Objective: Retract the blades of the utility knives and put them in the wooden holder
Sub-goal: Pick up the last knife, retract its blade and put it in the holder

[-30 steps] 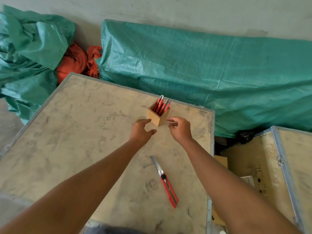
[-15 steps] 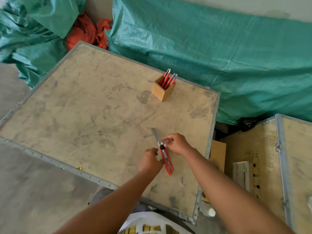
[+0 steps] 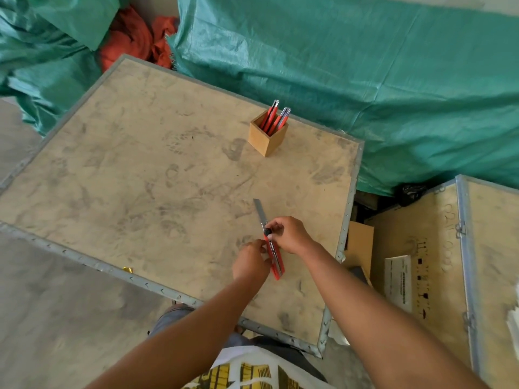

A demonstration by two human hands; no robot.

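While the red utility knife (image 3: 274,258) lies blade-out on the wooden crate top (image 3: 140,178), the left hand (image 3: 248,262) pinches its handle and right hand (image 3: 289,234) fingers pinch its black slider.

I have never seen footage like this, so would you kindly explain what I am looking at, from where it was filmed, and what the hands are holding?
There is no machine here: a person works with two bare hands, and one wide-angle camera on their head looks forward and down. The surface is the plywood lid of a metal-edged crate. On it lies a red utility knife with its blade extended. The left hand steadies the handle from the side, while the right hand pinches the black slider knob. Farther away stands a wooden holder with other red knives upright in it. Green tarpaulin lies behind, and a second crate stands on the right.
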